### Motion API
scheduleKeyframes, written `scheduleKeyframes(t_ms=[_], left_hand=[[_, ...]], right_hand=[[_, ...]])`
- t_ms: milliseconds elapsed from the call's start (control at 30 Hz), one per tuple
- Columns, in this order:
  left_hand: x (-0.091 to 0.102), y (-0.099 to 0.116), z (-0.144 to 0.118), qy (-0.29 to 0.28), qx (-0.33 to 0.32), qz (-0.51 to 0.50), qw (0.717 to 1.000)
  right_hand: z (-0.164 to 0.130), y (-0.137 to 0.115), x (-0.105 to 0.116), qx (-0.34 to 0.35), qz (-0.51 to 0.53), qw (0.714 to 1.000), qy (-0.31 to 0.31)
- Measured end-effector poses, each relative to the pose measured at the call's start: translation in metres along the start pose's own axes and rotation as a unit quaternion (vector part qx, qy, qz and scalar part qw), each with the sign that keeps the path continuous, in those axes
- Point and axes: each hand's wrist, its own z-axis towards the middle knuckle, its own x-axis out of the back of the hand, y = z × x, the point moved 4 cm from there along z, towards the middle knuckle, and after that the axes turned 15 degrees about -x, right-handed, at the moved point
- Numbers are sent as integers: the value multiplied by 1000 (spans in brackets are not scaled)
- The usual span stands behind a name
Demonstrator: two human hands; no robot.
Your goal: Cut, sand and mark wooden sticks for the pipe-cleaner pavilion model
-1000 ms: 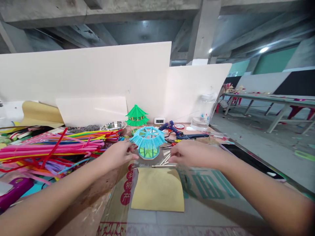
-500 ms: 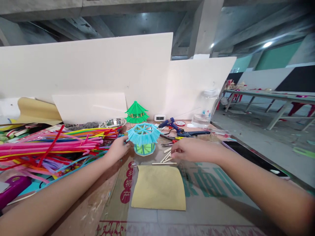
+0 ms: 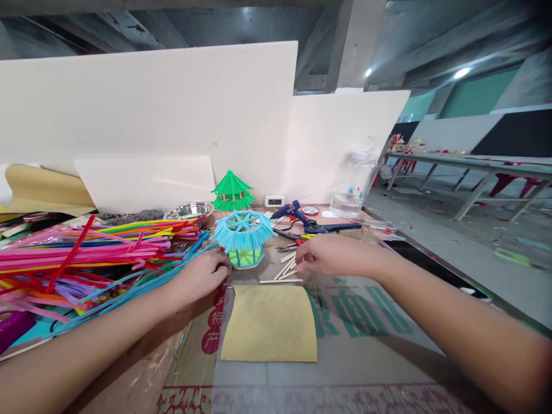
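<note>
Concrete hall, beams (image 3: 245, 29) across the top of the frame. White board (image 3: 172, 115), one, broad, upper left to centre. Worktable covering (image 3: 388, 368), printed, filling the lower centre and right. Pipe-cleaner heap (image 3: 86, 253), mixed colours, middle left. Tan sheet (image 3: 269, 325), one, flat, lower centre. Blue-roofed model (image 3: 244, 238), one, upright, just above the sheet.

My left hand (image 3: 211, 271): fingers curled beside the model's base, left of centre; contact and contents cannot be told. I judge it best used low, steadying the base, since the roof strips look easy to bend.

My right hand (image 3: 332, 256): right of centre, thumb and fingertips drawn together at the sticks; whether one is pinched I cannot tell.

Pale sticks (image 3: 288, 267), several, loosely crossed, between model and right hand; one lies apart along the sheet's top edge. Handling note, my judgement: take one by its end, lightly, and lift straight up, so its neighbours are not dragged.
</note>
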Motion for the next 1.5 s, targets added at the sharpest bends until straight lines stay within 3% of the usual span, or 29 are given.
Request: scheduleKeyframes(t_ms=[200, 367, 567, 767, 1033, 1133, 1200, 1267, 1300, 1367, 1433, 1500], left_hand=[[-2, 42, -4, -28, -29, 9, 999], [-9, 60, -8, -83, -63, 8, 995], [-15, 59, -9, -87, -61, 20, 994], [-14, 56, -8, -82, -88, 1, 993], [-16, 54, -7, -72, -103, 21, 992], [-19, 53, -7, -76, -105, 23, 991], [-19, 52, -6, -77, -102, 25, 992], [-18, 52, -6, -79, -99, 28, 992], [-17, 53, -6, -81, -99, 29, 991], [-16, 54, -6, -85, -101, 31, 991], [-14, 54, -6, -79, -106, 28, 991], [-15, 54, -6, -70, -111, 21, 991]], right_hand=[[5, 0, -4, 5, -19, 1000, 4], [3, -1, -3, -4, -17, 1000, 9], [6, 3, -3, -9, -7, 1000, 13], [18, -2, -24, 48, 25, 998, 10], [15, -22, -43, 91, -14, 993, 74], [15, -21, -41, 94, -6, 993, 69], [16, -17, -39, 90, 69, 993, 19], [17, -15, -40, 106, 216, 966, -94], [17, -16, -40, 127, 306, 930, -157], [16, -20, -39, 173, 475, 826, -249], [17, -23, -38, 181, 598, 733, -269], [19, -25, -40, 152, 676, 675, -252]])
